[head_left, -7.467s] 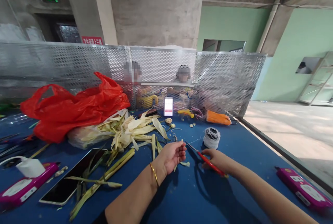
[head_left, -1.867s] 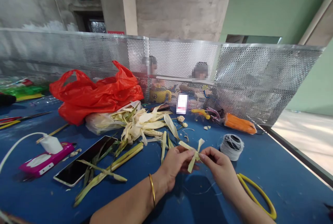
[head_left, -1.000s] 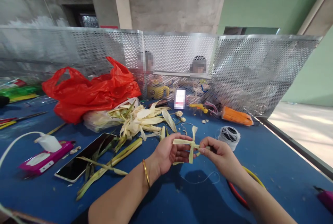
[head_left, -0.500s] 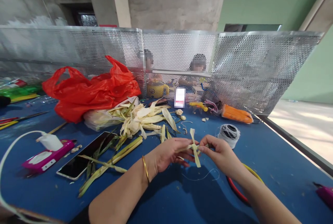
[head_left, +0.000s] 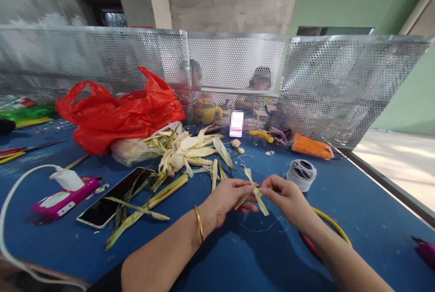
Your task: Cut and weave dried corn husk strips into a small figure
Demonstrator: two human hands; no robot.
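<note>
Between my two hands is a small piece of pale corn husk (head_left: 260,201), crossed and folded, with strips sticking out above and below. My left hand (head_left: 234,198), with a gold bangle at the wrist, pinches it from the left between thumb and fingers. From the right, my right hand (head_left: 280,192) grips its other side between thumb and forefinger. A thin pale thread (head_left: 263,230) lies curled on the blue table below the hands. Beyond them is a heap of dry corn husks (head_left: 186,147). A spool of white string (head_left: 302,175) stands just past my right hand.
Left of my arms lie a dark-screened phone (head_left: 112,199), green husk stalks (head_left: 146,210) and a magenta power strip (head_left: 64,197) with a white cable. A red plastic bag (head_left: 122,113) sits behind. A perforated metal screen (head_left: 234,61) closes the far edge, with two people beyond it.
My left thumb has come down onto the crossing of the corn husk, where the fingers were spread beneath it before. The husk has tilted, its lower strip swinging right.
</note>
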